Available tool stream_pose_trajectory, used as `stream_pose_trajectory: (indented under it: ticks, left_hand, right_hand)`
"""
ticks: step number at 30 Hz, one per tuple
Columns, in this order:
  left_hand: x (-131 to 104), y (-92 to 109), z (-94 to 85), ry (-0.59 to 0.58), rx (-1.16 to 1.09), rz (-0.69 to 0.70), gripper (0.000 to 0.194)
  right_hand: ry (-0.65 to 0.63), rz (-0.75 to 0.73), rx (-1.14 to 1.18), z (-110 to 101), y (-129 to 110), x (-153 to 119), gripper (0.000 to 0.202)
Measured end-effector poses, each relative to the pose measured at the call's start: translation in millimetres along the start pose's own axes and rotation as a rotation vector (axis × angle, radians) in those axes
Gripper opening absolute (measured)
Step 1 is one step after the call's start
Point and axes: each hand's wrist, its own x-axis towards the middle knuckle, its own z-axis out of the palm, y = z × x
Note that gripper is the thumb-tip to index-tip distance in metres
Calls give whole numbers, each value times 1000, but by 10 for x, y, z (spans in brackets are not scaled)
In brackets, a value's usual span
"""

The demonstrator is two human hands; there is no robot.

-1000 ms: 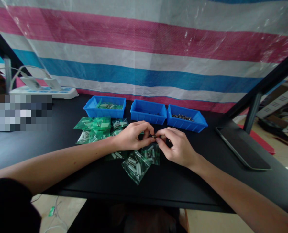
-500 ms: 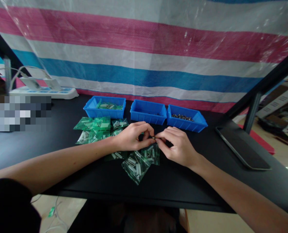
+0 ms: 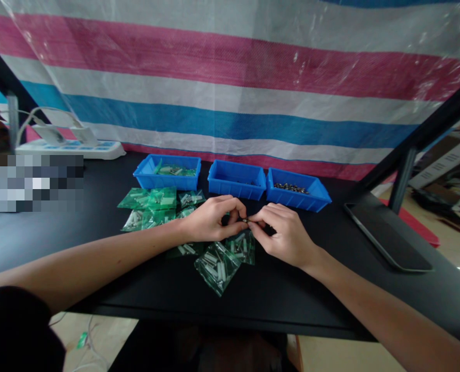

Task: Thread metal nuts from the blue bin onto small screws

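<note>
Between the fingertips of both hands is a small metallic piece, too small to name. My left hand pinches it from the left, thumb and forefinger together. From the right, my right hand pinches it the same way. Just below the hands lies a green-tinted clear bag of white plugs and screws, overlapping a similar bag. More such bags are piled left of my left hand, partly hidden by the forearm. The right blue bin behind my right hand holds many small metal parts.
Beside it stand a middle blue bin with a few dark bits and a left blue bin holding green bags. A phone lies at the right on the black table. A power strip sits at the back left.
</note>
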Motion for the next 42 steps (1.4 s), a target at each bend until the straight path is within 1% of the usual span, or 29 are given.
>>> stream_pose_trajectory:
  ticks: [6,8,12,13,19,32,42]
  left_hand:
    - [-4,7,-3,17,15,-33,9]
    - [-4,0,-1,20,22,-42,9]
    - [-5,-16,7,8,37,-60,11]
    - [-6,-17,8,3,41,-61,11]
    - [-9,3,-1,-13,52,-94,11]
    - [-5,24,-11,-22,49,-115,11]
    - [-4,10,-8,-24,34,-114,10]
  right_hand:
    - [-16,47,-10,3,35,-1,21]
    - [-23,66,-3,6,42,1,17]
    - [-30,131,3,12,39,9,3]
    - [-36,137,7,12,35,11,3]
    - [-37,81,29,8,14,10,5]
    - [-42,95,27,12,12,24,6]
    - [-60,70,7,36,38,7,9]
